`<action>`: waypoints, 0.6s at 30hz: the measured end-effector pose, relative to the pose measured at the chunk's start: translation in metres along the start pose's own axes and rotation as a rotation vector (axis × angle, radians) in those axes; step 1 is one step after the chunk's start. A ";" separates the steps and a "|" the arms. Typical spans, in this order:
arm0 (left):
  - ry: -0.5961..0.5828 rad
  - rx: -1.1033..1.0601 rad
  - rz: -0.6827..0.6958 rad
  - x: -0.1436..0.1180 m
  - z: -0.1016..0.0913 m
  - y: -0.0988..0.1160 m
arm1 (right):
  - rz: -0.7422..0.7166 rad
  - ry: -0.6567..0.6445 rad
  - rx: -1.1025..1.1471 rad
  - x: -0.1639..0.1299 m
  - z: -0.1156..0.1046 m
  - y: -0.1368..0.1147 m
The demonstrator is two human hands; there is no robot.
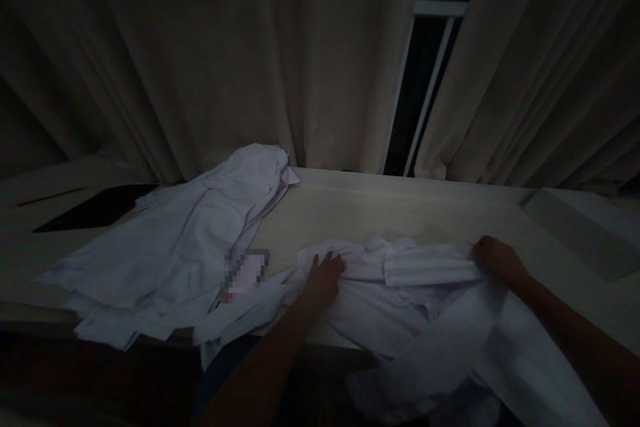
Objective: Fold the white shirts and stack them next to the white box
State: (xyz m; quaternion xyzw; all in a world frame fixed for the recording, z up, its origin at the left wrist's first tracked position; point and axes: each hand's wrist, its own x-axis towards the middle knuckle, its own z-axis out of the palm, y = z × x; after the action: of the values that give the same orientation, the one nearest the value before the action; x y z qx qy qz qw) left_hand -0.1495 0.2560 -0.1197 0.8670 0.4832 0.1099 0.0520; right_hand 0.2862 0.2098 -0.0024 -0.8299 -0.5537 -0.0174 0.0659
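Rod [53,197], thin, lies far L on table [345,203], near dark flat sheet [103,208]; next, big pile of white cloth [185,227], far end by curtain [335,80], near end over front edge. Blurred-out flat item [246,275], prob. a phone, sits b/w pile & L hand [325,280]. That hand rests on L part of white garment [430,265], fingers spread & part bent; can't tell if they pinch any fabric. Garment lies along front of table, upper strip fairly straight, lower part creased & hanging off edge. R hand [495,257] is closed on its upper R end, fabric in grip. Pale boxy block [583,230] stands further R, apart. Step in hand looks like straightening garment's upper edge; next move prob. calls for firm R hold, some tension & L palm smoothing folds, w/o hanging cloth dragging it off
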 end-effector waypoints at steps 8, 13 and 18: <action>0.121 -0.020 -0.149 -0.001 0.017 0.072 | -0.392 0.032 -0.150 -0.091 0.034 -0.079; 0.162 -0.060 -0.216 -0.014 0.036 0.064 | -0.451 -0.307 -0.103 -0.131 0.070 -0.087; 0.139 -0.065 -0.148 -0.019 0.034 0.044 | -0.364 -0.294 -0.119 -0.123 0.057 -0.039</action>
State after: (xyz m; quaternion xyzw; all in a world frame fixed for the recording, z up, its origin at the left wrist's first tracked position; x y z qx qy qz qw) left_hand -0.1145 0.2169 -0.1467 0.8170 0.5447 0.1812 0.0545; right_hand 0.2005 0.1186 -0.0682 -0.7125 -0.6958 0.0593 -0.0688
